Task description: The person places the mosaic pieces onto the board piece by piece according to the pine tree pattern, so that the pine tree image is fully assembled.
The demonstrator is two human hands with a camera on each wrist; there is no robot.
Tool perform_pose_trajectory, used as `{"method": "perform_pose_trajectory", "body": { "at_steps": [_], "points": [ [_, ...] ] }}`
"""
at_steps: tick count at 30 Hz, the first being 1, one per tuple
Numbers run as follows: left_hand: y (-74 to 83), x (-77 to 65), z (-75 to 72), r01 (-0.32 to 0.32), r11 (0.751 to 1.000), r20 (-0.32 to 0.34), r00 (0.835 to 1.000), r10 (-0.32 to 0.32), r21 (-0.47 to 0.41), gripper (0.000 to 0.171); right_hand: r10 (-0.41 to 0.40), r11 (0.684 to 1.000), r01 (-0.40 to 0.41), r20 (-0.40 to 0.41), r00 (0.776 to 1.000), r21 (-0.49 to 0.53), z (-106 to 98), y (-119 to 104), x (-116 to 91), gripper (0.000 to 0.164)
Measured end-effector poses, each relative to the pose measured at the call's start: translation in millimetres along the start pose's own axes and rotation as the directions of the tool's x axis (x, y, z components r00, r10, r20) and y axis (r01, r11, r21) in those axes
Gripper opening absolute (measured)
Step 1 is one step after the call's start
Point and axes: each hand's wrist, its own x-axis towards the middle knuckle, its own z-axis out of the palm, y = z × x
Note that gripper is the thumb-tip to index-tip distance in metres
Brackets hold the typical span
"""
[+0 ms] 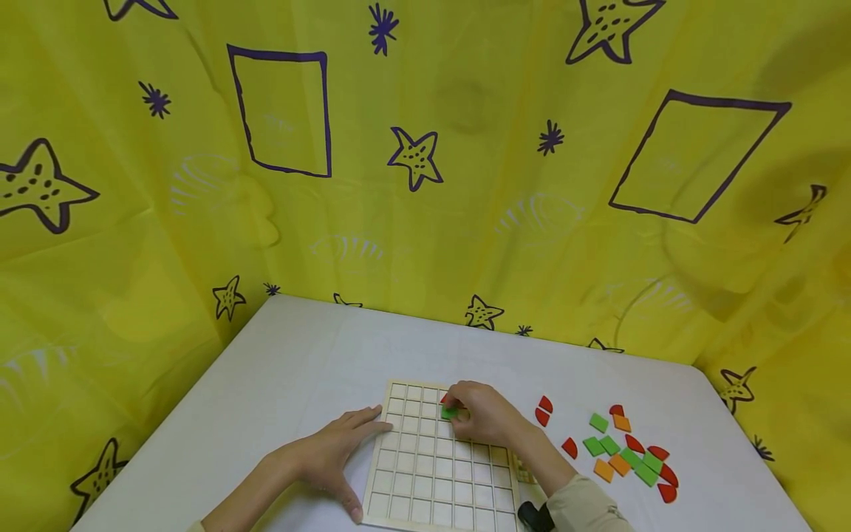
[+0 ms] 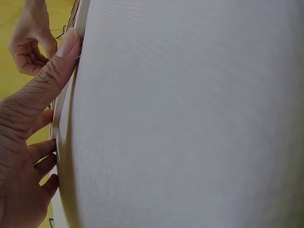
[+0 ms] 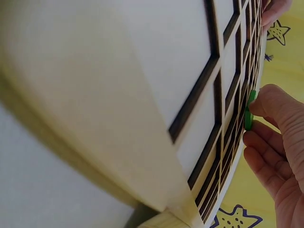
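Note:
A pale wooden grid board (image 1: 425,467) with square cells lies on the white table. My left hand (image 1: 329,452) is spread along its left edge, the thumb near the front corner and the fingertips farther up. The left wrist view shows that thumb (image 2: 61,61) against the board's side. Near the board's far edge, my right hand (image 1: 488,415) pinches a green square tile (image 1: 448,412) between thumb and fingers. In the right wrist view the green tile (image 3: 250,110) stands at the grid. A red piece (image 1: 443,397) shows just beyond it, partly covered by the right hand.
Right of the board, loose green squares (image 1: 598,422), orange squares (image 1: 603,471) and red quarter-round pieces (image 1: 569,447) lie scattered. A black object (image 1: 534,516) is by the right sleeve. A yellow patterned curtain (image 1: 465,244) hangs behind the table.

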Motion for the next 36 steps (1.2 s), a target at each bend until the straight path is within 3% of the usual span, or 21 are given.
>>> {"method": "perform_pose_trajectory", "body": {
  "at_steps": [19,31,36],
  "points": [
    [-1.3,2.0,1.1,-0.001,1.0,0.003,1.0,0.001,0.016,0.119,0.028,0.999,-0.028,-0.014,0.999,0.041,-1,-1,-6,0.019],
    [-1.2,2.6,2.3,-0.005,1.0,0.006,1.0,0.005,0.023,0.121,0.171,0.976,-0.159,-0.074,0.983,0.149,-12,-2,-41,0.019],
    [-0.9,2.4,1.5,-0.003,1.0,0.01,1.0,0.003,0.015,0.121,0.162,0.981,-0.147,-0.113,0.98,0.13,-16,3,-58,0.021]
  ]
}}
